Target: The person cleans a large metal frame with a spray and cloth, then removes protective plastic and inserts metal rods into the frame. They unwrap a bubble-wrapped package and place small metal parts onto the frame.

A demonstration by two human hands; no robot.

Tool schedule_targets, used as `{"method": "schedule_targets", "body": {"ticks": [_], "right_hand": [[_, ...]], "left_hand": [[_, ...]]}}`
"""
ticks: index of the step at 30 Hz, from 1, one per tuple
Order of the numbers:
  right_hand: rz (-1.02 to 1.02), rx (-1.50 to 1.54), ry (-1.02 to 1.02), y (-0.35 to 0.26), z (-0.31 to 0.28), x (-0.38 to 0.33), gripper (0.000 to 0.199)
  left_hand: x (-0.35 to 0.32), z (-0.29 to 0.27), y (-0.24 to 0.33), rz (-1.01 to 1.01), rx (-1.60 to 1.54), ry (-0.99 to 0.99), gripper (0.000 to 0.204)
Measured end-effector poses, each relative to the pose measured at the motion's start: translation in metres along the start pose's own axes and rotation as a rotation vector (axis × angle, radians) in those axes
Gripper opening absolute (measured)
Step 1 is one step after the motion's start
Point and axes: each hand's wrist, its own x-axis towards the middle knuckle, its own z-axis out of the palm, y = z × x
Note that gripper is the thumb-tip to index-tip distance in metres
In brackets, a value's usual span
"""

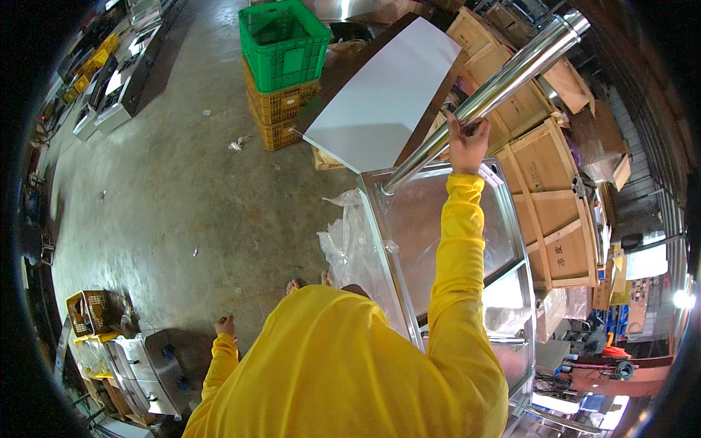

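A long, shiny metal pipe [522, 71] slants from the corner of a metal frame [391, 270] up to the far right. My right hand [467, 146] grips it partway along, thumb and fingers closed against its surface. The pipe's low end meets the frame's far left corner, and a collar rings its upper end. Inside the frame are flat, dull metal panels [431, 219]. My left hand [225, 326] hangs low at my left side, away from the frame, fingers loosely bent and apart, with nothing visible in it.
Clear plastic wrap [353, 237] lies along the frame's left side. Beyond stand a green crate [292, 62] on yellow crates [281, 106] and a large white sheet [387, 91]. Wooden crates [544, 168] crowd the right. A metal cabinet [146, 376] is at lower left.
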Motion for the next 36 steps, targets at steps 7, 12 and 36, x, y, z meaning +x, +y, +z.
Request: {"method": "schedule_targets", "body": {"ticks": [7, 12, 36], "right_hand": [[0.114, 0.022, -0.041, -0.009, -0.016, -0.009, 0.050], [0.118, 0.158, -0.141, 0.009, -0.012, 0.001, 0.055], [0.407, -0.530, -0.445, 0.020, -0.089, -0.154, 0.079]], "left_hand": [[-0.005, 0.006, 0.023, 0.048, 0.024, -0.016, 0.030], [0.003, 0.008, 0.031, 0.034, 0.085, -0.075, 0.032], [0.029, 0.042, 0.040, 0.027, 0.329, -0.258, 0.044]]}}
